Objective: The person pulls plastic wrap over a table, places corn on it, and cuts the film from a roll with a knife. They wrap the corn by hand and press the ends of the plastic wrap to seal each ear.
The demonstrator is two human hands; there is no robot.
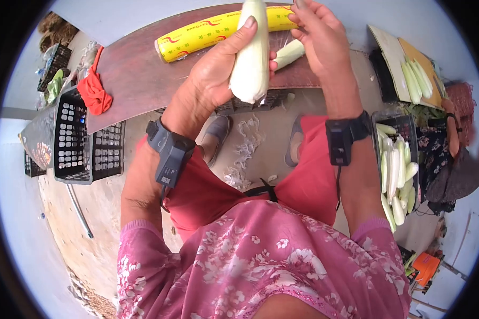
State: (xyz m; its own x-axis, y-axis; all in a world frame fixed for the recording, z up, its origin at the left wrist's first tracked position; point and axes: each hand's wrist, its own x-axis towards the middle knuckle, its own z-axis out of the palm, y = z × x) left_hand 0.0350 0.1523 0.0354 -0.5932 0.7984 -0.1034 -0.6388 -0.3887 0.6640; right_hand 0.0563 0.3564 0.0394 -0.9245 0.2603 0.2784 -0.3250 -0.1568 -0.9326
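My left hand (215,77) is wrapped around a pale green-white zucchini (252,61), its thumb lying along the upper side. The zucchini is held up above the table's near edge, its top cut off by the frame. To the right of it, my right hand (324,40) is raised with fingers curled in; whatever they may pinch does not show. Beneath that hand lies a second zucchini (290,54) with a shiny, film-like gleam around it. Behind both hands, a yellow printed roll (207,36), like cling film, lies across the table.
The reddish-brown table (135,66) carries a red cloth (95,95) at its left corner. Black crates (104,154) stand at left. On the right, a crate of zucchini (396,170) sits beside another person's arm (452,130); more zucchini (418,80) lie on a board. Scraps (245,149) litter the floor.
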